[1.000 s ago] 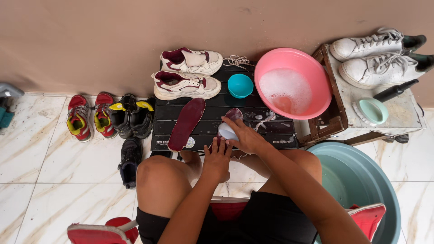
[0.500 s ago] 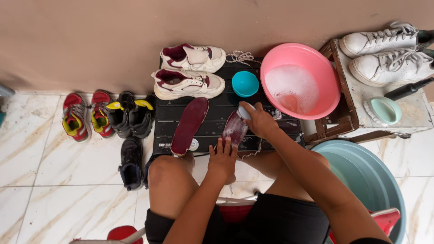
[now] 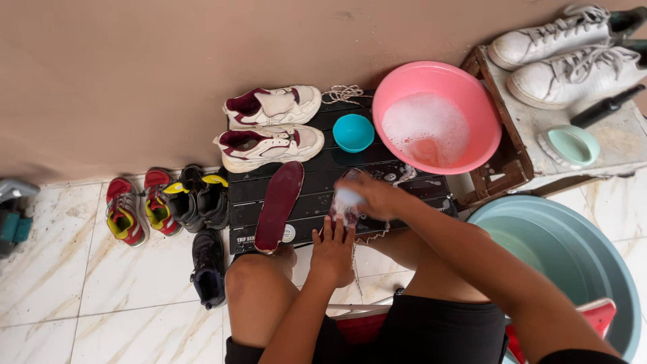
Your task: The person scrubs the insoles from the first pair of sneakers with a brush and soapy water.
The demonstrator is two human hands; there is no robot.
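From the head camera, the person sits over a black slatted board (image 3: 317,195) on the tiled floor, and the thing in hand is a maroon insole (image 3: 346,205), soapy and partly hidden under both hands. It lies on the board just right of a second maroon insole (image 3: 278,205) and just below a pink basin (image 3: 437,118) of suds. The left hand (image 3: 333,249) lies flat with fingers spread over the near end of the insole, pinning it down rather than gripping it. The right hand (image 3: 374,195) is curled about something pale and foamy pressed on the far end; the motion blur hides whether it is a brush or a sponge, so how tightly those fingers close cannot be told. The insole looks light, thin and floppy — it would bend if lifted by one end — and the lather probably makes it slippery, so a flat palm pressing at the heel end, or a pinch across its width at the middle, seems the surest hold. Its long axis runs roughly away from the person, near end toward the knees, far end toward the wall, leaning a little right; which end is the toe cannot be told. Beyond lie a pair of cream and maroon trainers (image 3: 269,125), a small teal bowl (image 3: 354,132) and loose laces (image 3: 344,93).
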